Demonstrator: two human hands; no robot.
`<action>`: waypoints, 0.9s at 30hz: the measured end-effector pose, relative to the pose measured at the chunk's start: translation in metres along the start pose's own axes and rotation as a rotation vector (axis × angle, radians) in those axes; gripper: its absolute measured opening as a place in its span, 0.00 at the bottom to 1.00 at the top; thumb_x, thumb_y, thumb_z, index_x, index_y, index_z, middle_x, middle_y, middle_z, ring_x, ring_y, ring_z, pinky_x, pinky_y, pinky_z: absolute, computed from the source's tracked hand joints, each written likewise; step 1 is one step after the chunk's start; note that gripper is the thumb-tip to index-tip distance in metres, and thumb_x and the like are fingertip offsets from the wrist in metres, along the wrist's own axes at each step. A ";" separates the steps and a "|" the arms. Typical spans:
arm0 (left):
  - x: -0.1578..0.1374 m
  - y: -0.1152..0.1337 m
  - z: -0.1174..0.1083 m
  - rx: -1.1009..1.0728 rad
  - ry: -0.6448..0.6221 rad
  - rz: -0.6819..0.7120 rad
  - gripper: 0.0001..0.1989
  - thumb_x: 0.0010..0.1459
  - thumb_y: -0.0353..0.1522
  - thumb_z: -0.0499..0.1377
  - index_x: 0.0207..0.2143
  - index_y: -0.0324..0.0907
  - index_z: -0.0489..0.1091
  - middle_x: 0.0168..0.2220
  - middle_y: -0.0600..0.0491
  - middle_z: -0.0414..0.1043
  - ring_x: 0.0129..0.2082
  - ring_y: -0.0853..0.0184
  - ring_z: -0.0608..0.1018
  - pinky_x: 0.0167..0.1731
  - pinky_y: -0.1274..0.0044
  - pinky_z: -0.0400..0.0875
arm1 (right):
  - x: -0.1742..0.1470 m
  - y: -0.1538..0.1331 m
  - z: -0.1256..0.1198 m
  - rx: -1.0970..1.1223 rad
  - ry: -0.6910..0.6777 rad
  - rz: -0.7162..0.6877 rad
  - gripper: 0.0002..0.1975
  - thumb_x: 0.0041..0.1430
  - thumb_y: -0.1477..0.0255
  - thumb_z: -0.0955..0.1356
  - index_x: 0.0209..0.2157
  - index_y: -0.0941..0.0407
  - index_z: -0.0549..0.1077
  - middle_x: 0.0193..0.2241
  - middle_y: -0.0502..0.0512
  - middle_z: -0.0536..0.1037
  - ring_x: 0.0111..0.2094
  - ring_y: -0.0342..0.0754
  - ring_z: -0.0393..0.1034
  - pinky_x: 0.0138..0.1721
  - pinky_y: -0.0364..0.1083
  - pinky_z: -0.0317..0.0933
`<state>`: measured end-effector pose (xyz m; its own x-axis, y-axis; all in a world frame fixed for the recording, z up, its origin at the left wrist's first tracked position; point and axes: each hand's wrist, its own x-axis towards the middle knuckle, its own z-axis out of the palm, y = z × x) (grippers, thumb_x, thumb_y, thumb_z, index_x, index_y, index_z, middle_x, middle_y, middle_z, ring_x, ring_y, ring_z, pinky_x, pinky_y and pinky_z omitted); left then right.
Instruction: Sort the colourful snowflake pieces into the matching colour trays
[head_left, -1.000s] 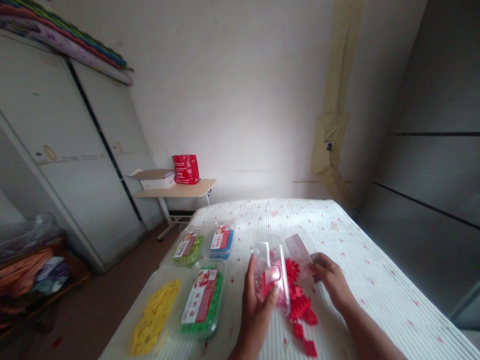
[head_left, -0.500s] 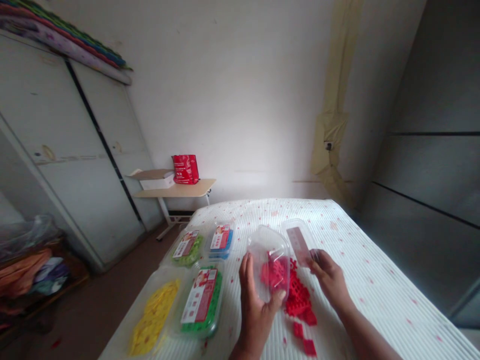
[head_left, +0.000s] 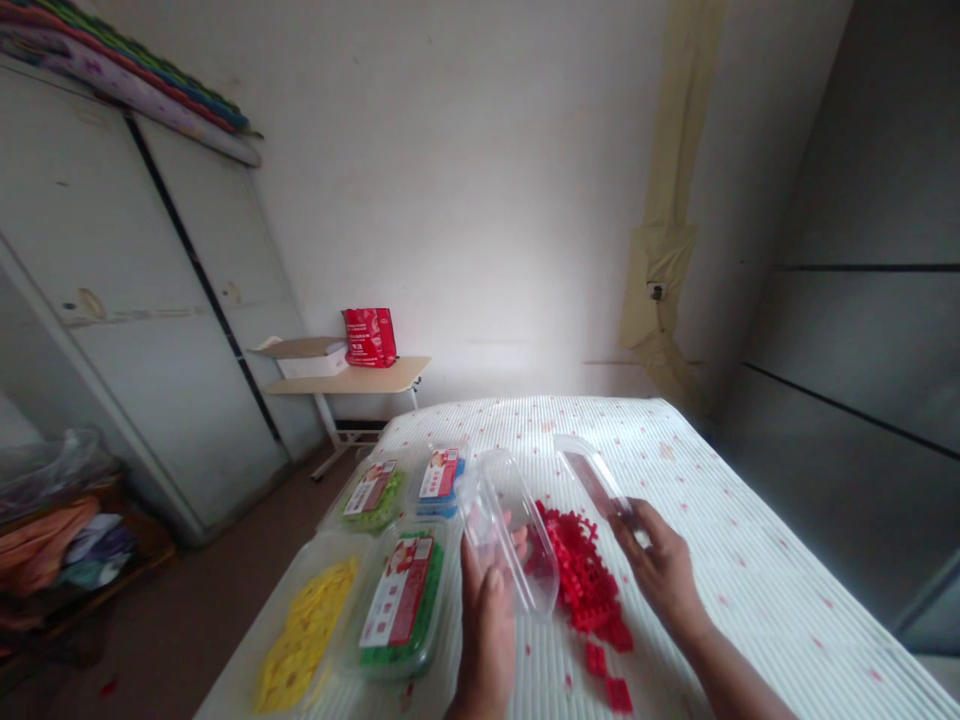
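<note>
The left hand grips a tilted clear tub; the right hand grips a clear lid at its near end. Red pieces lie between the hands on a ribbed white cover. Open cover extends rightward to its edge. Yellow pieces lie near the left edge. Print on the green-filled tub's label is too small to read. A pale wall stands beyond.

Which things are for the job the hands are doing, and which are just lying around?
Part of the job, it seems:
clear tub, in the left hand
clear lid, in the right hand
red pieces, between the hands

Just lying around:
red bag
white box, beside the bag
four filled tubs, untouched, though perhaps the same set
</note>
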<state>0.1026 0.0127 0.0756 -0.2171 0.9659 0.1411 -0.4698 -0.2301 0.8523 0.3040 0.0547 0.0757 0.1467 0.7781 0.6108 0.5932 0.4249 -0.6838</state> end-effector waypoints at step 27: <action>0.007 -0.009 -0.007 -0.362 -0.239 -0.241 0.34 0.53 0.52 0.47 0.60 0.52 0.50 0.55 0.47 0.64 0.58 0.58 0.61 0.56 0.64 0.53 | -0.011 -0.028 0.022 0.446 -0.340 0.393 0.23 0.55 0.56 0.62 0.46 0.58 0.66 0.32 0.57 0.76 0.26 0.47 0.72 0.26 0.45 0.67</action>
<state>0.0993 0.0211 0.0655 0.1164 0.9872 0.1089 -0.7588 0.0176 0.6511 0.2686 0.0444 0.0795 -0.0154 0.9847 0.1737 0.1537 0.1740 -0.9727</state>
